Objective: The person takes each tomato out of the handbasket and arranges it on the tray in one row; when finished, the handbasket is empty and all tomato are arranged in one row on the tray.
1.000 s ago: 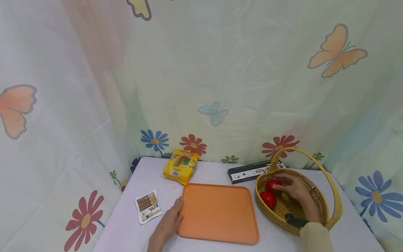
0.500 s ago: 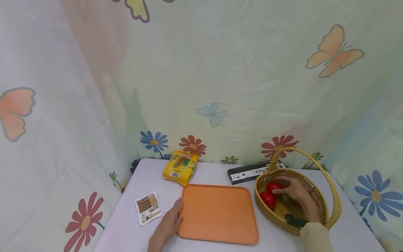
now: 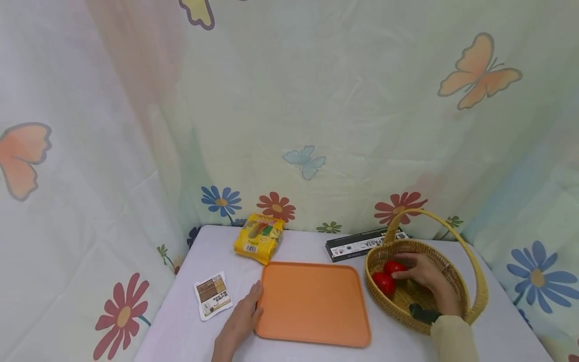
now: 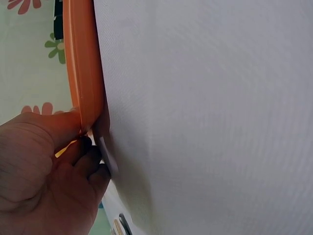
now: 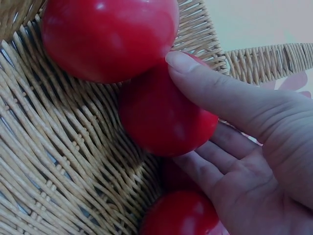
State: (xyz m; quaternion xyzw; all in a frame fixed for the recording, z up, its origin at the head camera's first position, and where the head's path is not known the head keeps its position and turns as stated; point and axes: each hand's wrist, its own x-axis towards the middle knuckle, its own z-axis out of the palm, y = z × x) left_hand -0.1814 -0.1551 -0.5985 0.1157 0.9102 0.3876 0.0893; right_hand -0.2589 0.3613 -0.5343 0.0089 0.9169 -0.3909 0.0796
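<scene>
My right hand (image 3: 424, 274) reaches into the wicker basket (image 3: 393, 311) and grips a red tomato (image 5: 166, 110), thumb on one side and fingers on the other. A larger-looking tomato (image 5: 110, 36) lies right against it in the right wrist view. Further red tomatoes (image 5: 183, 215) show beneath the fingers there. My left hand (image 3: 239, 319) is at the left edge of the orange tray (image 3: 316, 301). In the left wrist view, its thumb lies on the tray's rim (image 4: 85, 63), with the fingers bent beneath that edge.
A dark green item (image 3: 423, 313) lies in the basket beside the right wrist. The basket's tall handle (image 3: 475, 266) arches over the arm. Behind stand a black pasta box (image 3: 357, 245) and a yellow bag (image 3: 259, 239). A white-and-brown packet (image 3: 213, 296) lies left.
My right thumb has come slightly lower and nearer on the gripped tomato, which has shifted slightly to the right. The left hand and tray look the same.
</scene>
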